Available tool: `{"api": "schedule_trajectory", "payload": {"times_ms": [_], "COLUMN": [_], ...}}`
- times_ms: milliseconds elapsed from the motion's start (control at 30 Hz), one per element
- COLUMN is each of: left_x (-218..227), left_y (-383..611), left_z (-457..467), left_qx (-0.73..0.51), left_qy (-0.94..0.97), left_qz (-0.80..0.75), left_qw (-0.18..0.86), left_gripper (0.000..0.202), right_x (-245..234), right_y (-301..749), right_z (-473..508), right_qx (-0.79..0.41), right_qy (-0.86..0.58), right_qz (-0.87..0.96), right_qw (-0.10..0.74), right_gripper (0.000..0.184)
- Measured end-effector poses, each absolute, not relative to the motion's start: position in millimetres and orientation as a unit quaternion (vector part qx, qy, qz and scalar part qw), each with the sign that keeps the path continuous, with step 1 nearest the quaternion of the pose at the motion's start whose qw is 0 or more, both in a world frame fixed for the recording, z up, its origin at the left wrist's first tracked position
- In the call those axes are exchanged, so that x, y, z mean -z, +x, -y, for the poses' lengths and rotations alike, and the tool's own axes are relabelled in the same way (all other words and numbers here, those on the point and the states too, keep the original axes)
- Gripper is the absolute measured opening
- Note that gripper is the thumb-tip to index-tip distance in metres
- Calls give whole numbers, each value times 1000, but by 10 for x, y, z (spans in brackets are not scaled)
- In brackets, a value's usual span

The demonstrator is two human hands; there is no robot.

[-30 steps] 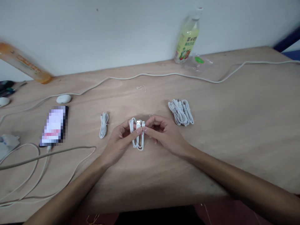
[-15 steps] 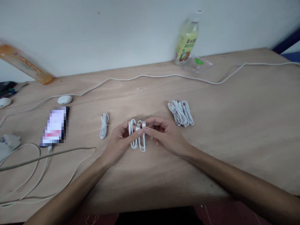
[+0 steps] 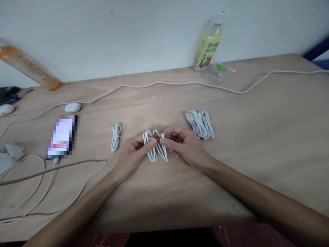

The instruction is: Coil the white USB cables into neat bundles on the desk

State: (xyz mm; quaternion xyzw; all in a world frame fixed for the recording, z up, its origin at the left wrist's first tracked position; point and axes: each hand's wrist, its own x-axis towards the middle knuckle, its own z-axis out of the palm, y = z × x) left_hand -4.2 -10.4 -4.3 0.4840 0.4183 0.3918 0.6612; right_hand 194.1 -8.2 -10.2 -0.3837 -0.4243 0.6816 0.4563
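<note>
Left hand: on the table, centre near; thumb and fingers pinched on the left loops of the coiled white cable.
Right hand: just right of the left hand, fingertips nearly meeting it; thumb and forefinger closed on the plug end at the top of the same cable.
Coiled white cable: between both hands, centre of the table; its loops hang down from the fingers, fanned apart.
Small coiled cable: lies flat, left of the left hand, apart from it.
Cable bundle: several white coils heaped together, just far-right of the right hand, not touched.
Bottle: clear plastic, white cap, stands at the far edge by the wall; holds a pale yellow liquid, which fills most of it.
Clear plastic bag: lies flat just right of the bottle's foot, with a green patch; contents cannot be told.
Orange tube: lies tilted at the far left by the wall.
Phone: left, screen up, a cord plugged into its near end.
White oval case: just beyond the phone.
Long white cord: runs across the far part of the table, left to right.
Table: pale bare wood.
</note>
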Motion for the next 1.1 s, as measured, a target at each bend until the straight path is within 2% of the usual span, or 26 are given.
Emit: {"api": "schedule_trajectory", "payload": {"times_ms": [333,667,1100], "left_x": [20,15,-27], "left_y": [-44,-32,7], "left_z": [98,104,111], "left_qx": [-369,-380,-381], "left_qy": [509,497,469], "left_qz": [-406,-402,-396], "left_qw": [663,669,691], "left_gripper": [35,31,31], "right_x": [105,71,80], "right_y": [1913,1907,1908], "right_z": [100,123,129], "right_qx": [-660,-643,-630], "right_qy": [-415,-470,-473], "right_qz": [406,380,418], "right_qw": [477,471,452], "right_gripper": [46,40,43]}}
